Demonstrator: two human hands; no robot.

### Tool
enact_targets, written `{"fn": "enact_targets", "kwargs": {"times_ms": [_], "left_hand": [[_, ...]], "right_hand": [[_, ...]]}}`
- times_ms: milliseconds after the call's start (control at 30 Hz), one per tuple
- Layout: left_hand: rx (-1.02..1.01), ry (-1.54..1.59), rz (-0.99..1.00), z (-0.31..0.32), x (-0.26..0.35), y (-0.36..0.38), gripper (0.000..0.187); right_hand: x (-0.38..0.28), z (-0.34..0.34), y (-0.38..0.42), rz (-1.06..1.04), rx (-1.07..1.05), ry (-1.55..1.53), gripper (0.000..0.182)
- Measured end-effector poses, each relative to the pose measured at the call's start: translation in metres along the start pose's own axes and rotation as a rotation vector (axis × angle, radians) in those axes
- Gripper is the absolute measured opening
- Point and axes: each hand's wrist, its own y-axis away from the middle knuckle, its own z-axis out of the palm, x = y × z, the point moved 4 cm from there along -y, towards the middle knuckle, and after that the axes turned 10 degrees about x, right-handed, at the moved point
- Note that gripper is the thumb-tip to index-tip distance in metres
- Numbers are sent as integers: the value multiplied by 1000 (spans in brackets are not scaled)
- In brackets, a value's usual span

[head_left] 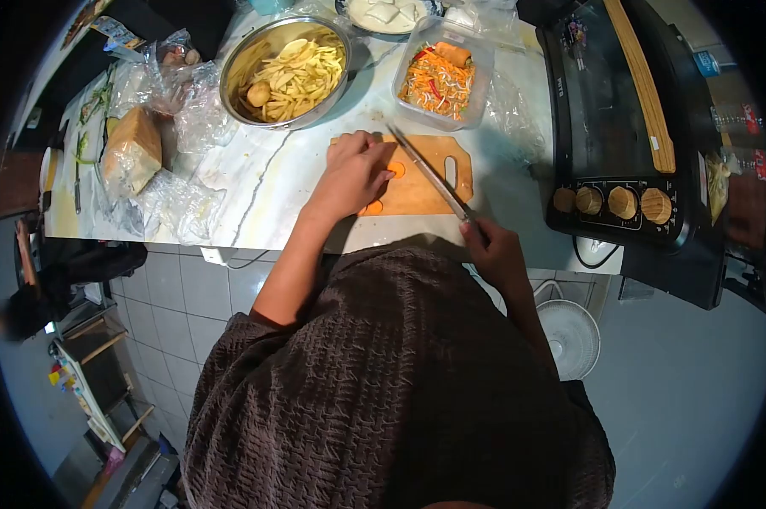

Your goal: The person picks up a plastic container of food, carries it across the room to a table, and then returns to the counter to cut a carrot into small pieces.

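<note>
Slicing carrot (396, 169) on the cutting board (417, 191) near the table (272, 182) front edge: keep your left hand (353, 170) fingertips curled back from the blade, and press the piece flat. Your left hand is palm down, clamped over the carrot, forearm angled in from lower left. Your right hand (491, 246) is clenched round the knife (429, 174) handle at the board's right corner, blade running diagonally up-left toward the carrot. More pieces sit by your left wrist.

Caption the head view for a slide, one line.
Left hand steadies carrot pieces on a wooden cutting board while the right hand holds a knife.
</note>
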Motion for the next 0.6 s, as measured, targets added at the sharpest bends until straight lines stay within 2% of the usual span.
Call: {"fn": "enact_targets", "kwargs": {"times_ms": [33, 133, 367, 600], "left_hand": [[60, -3, -16, -5, -1, 1, 29], [10, -72, -94, -11, -1, 6, 31], [-7, -141, -112, -2, 7, 15, 26], [96, -158, -108, 11, 10, 20, 20]], "right_hand": [[3, 3, 0, -22, 2, 23, 32], [5, 9, 1, -45, -19, 14, 32], [9, 30, 4, -190, 6, -59, 27], [11, 40, 4, -175, 4, -14, 21]]}}
